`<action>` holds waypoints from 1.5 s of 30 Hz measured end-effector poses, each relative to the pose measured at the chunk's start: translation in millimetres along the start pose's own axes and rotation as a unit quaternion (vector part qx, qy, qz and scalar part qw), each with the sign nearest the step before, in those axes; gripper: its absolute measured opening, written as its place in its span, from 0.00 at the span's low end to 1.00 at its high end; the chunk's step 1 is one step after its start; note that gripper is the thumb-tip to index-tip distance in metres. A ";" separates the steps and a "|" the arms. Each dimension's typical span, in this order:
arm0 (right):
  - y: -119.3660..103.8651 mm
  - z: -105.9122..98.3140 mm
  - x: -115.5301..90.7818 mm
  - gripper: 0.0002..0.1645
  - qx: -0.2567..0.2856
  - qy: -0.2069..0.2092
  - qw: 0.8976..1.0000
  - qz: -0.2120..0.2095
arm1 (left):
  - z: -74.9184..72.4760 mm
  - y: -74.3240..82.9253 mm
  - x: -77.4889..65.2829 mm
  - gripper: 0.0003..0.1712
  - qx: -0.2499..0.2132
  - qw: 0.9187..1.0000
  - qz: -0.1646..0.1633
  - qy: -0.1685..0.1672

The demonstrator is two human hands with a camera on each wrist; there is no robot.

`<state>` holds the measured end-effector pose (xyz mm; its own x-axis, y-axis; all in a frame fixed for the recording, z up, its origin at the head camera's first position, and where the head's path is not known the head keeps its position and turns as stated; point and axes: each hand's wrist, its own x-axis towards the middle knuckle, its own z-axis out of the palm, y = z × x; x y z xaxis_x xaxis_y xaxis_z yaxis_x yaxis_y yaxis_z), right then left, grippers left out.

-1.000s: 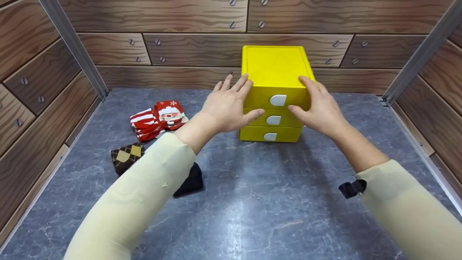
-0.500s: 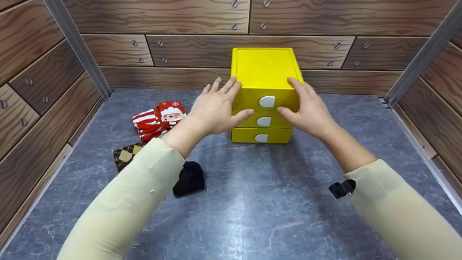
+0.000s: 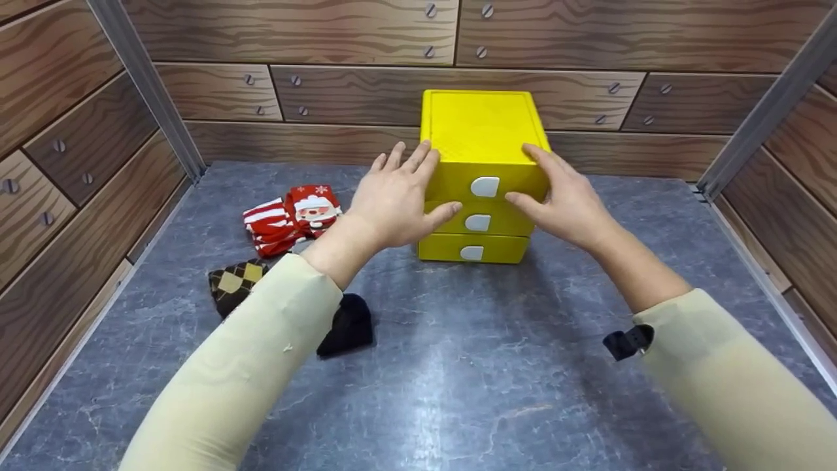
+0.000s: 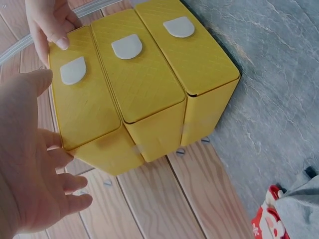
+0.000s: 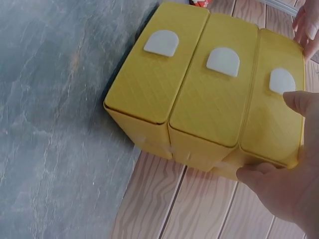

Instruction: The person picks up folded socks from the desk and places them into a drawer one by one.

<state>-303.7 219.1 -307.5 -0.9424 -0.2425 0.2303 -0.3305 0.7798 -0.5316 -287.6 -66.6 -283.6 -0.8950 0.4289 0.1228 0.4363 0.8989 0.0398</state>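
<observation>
A yellow three-drawer box (image 3: 484, 127) with white half-round tabs stands on the grey marbled surface, its drawers closed. My left hand (image 3: 395, 199) is spread at its upper left front edge, thumb pointing across the front. At the opposite side, my right hand (image 3: 565, 199) rests around the upper right corner, a fingertip on the top and the thumb at the front face. The left wrist view shows the left fingers (image 4: 60, 157) extended at the box's edge. In the right wrist view, the right thumb (image 5: 298, 102) lies near the top tab.
Left of the box lies a folded red-and-white cloth item (image 3: 314, 209) with a Santa face. Nearer are a brown argyle item (image 3: 229, 284) and a black folded item (image 3: 350, 327), both partly behind the left arm. Wood-patterned walls (image 3: 366, 95) enclose the surface.
Between one second and half a second ago, the box shifted left together with both hands. Since then the hands and box have barely moved, and the whole view drifts slightly.
</observation>
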 end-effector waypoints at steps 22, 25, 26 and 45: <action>27.1 -27.3 25.3 0.47 0.019 -0.038 0.999 0.013 | 5.8 0.7 0.0 0.54 -0.006 1.000 0.007 0.015; 29.1 -26.3 25.2 0.46 0.022 -0.039 0.999 0.016 | 6.7 0.3 0.2 0.54 -0.005 1.000 0.007 0.016; 29.0 -25.8 25.4 0.46 0.024 -0.039 0.999 0.016 | 7.1 0.0 0.2 0.54 -0.004 1.000 0.007 0.016; 25.2 -19.0 25.3 0.47 0.085 -0.020 0.996 0.025 | 6.8 2.7 -0.8 0.55 -0.054 0.997 -0.004 0.055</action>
<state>-335.0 243.6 -299.6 -0.9583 -0.2302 0.1691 -0.2829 0.6831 -0.6733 -286.4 -63.9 -290.4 -0.8856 0.4032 0.2307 0.4414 0.8851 0.1477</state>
